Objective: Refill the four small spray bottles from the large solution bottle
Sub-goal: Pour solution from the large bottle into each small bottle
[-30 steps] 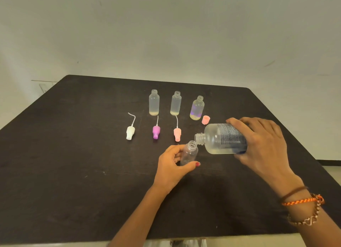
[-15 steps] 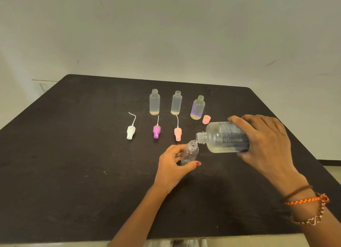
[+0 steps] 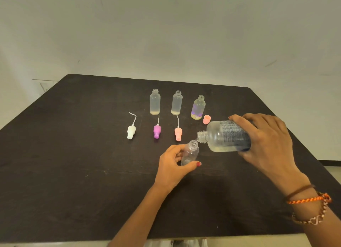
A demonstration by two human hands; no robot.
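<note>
Tilting lower since before, large bottle [image 3: 227, 136].

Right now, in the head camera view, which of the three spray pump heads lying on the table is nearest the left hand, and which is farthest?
Measured from the left hand:
1. Pink pump head, just beyond the fingers, on the right of the row.
2. Purple pump head, in the middle.
3. White pump head, farthest, at the left end.
</note>
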